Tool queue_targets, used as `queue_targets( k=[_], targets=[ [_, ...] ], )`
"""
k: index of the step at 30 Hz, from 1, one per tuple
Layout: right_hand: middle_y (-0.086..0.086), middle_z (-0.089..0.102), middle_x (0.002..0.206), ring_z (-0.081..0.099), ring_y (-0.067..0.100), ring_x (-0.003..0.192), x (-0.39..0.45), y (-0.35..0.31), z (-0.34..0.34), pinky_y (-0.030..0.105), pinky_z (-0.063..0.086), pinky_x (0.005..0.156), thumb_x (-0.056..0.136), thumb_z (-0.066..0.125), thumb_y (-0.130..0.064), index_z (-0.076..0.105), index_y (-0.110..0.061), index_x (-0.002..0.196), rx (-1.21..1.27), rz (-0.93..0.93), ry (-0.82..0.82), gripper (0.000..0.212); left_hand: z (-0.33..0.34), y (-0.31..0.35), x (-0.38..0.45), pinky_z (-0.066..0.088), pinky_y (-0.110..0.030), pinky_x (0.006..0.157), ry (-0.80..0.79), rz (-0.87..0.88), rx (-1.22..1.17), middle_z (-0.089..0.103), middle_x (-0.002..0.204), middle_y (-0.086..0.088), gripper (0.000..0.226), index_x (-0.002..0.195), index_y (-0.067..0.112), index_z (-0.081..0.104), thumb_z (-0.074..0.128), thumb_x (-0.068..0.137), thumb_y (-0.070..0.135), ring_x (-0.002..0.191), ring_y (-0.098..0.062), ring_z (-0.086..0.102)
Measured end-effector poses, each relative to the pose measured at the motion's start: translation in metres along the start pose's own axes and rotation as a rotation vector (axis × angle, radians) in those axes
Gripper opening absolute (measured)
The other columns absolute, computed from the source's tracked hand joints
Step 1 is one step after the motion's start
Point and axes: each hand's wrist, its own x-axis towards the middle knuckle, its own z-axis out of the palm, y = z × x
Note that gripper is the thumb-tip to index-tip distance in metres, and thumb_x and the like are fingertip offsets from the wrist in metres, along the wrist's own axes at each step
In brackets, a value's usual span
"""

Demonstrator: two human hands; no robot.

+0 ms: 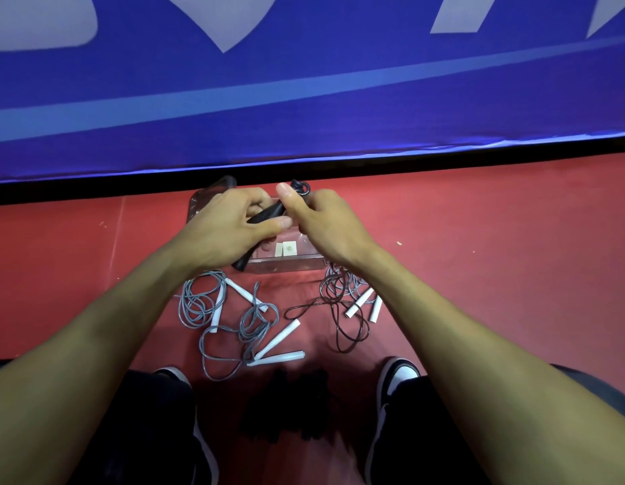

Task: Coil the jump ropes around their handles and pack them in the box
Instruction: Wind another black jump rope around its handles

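Both hands are gripping two black handles [265,215]: left hand [227,225] at 9 o'clock, right hand [325,218] at 3. Six white handles [283,332] are lying on the floor [478,274] below one clear box [286,264].

Both forearms are stretched forward and drawn together. The left hand [230,222] is curled, thumb laid across; the right hand [325,218] is curled, thumb raised, nearly touching it.

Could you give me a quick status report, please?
Both hands, left hand and right hand, grip black handles. Clear box beneath. Grey ropes loose on floor.
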Motion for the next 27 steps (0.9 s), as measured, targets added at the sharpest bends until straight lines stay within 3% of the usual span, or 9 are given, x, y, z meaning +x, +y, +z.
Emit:
queue_targets(
  k=[6,9,12,15,17,21,23,25,27],
  targets=[
    [0.009,0.057,0.064,0.051,0.020,0.061,0.000,-0.002,0.001,0.034,0.041,0.061,0.104,0.033,-0.050,0.056,-0.008,0.070,0.010,-0.083,-0.071,0.059,0.003,0.011,-0.005,0.051,-0.030,0.063,0.028,-0.037,-0.037,0.075,0.069,0.004,0.034,0.086,0.015,0.053,0.076,0.086,0.040,0.064,-0.009,0.072],
    [-0.007,0.059,0.069,0.055,0.009,0.067,0.000,-0.004,0.002,0.029,0.045,0.069,0.107,0.034,-0.041,0.059,-0.023,0.077,0.027,-0.121,-0.079,0.043,0.005,0.010,-0.005,0.044,-0.024,0.054,0.041,-0.041,-0.077,0.067,0.059,0.013,0.033,0.086,0.009,0.048,0.078,0.086,0.022,0.052,-0.002,0.063],
    [-0.007,0.064,0.067,0.062,0.012,0.072,0.002,-0.001,0.004,0.035,0.050,0.075,0.105,0.033,-0.050,0.061,-0.024,0.078,-0.015,-0.105,-0.068,0.047,0.007,0.007,-0.003,0.049,-0.024,0.054,0.005,-0.023,-0.191,0.069,0.066,0.008,0.025,0.097,0.005,0.049,0.072,0.091,0.011,0.056,-0.010,0.066],
    [0.002,0.066,0.073,0.062,0.026,0.080,0.003,0.004,0.006,0.041,0.049,0.079,0.099,0.025,-0.062,0.063,-0.017,0.073,-0.088,-0.043,-0.021,0.064,0.007,0.003,-0.001,0.052,-0.036,0.055,0.011,-0.018,-0.201,0.066,0.069,-0.005,0.024,0.096,0.009,0.044,0.068,0.095,0.014,0.056,-0.024,0.065],
    [0.004,0.059,0.070,0.057,0.030,0.076,0.002,0.004,0.007,0.043,0.050,0.077,0.096,0.023,-0.067,0.056,-0.017,0.066,-0.127,-0.017,-0.003,0.067,0.009,0.002,-0.001,0.052,-0.038,0.055,0.032,0.001,-0.086,0.063,0.071,-0.004,0.024,0.097,0.013,0.044,0.067,0.095,0.021,0.056,-0.024,0.064],
    [-0.005,0.044,0.054,0.044,0.022,0.060,-0.003,-0.001,0.010,0.036,0.038,0.059,0.094,0.032,-0.069,0.043,-0.018,0.057,-0.107,-0.011,0.008,0.063,0.017,0.007,-0.007,0.044,-0.039,0.064,0.058,0.099,0.175,0.059,0.076,-0.007,0.025,0.103,0.011,0.040,0.062,0.097,0.021,0.071,-0.030,0.059],
    [-0.007,0.041,0.047,0.041,0.013,0.053,-0.003,0.000,0.009,0.032,0.032,0.055,0.100,0.042,-0.058,0.042,-0.020,0.057,-0.044,-0.021,0.019,0.058,0.018,0.008,-0.007,0.041,-0.033,0.062,0.078,0.105,0.167,0.058,0.078,-0.006,0.025,0.104,0.010,0.040,0.062,0.097,0.020,0.072,-0.026,0.058],
    [-0.013,0.045,0.045,0.041,0.006,0.048,-0.003,-0.003,0.006,0.026,0.030,0.054,0.102,0.046,-0.050,0.053,-0.020,0.061,0.045,-0.015,0.000,0.051,0.016,0.009,-0.005,0.042,-0.027,0.055,0.088,0.065,0.092,0.061,0.075,-0.002,0.024,0.104,0.013,0.043,0.064,0.097,0.024,0.063,-0.013,0.057],
    [-0.015,0.054,0.048,0.044,0.002,0.046,-0.002,-0.006,0.003,0.022,0.030,0.054,0.103,0.045,-0.045,0.065,-0.019,0.071,0.151,-0.006,-0.028,0.046,0.012,0.009,-0.003,0.051,-0.032,0.061,0.050,0.014,-0.062,0.068,0.073,0.000,0.021,0.105,0.015,0.049,0.065,0.097,0.026,0.063,-0.010,0.063]
  ],
)
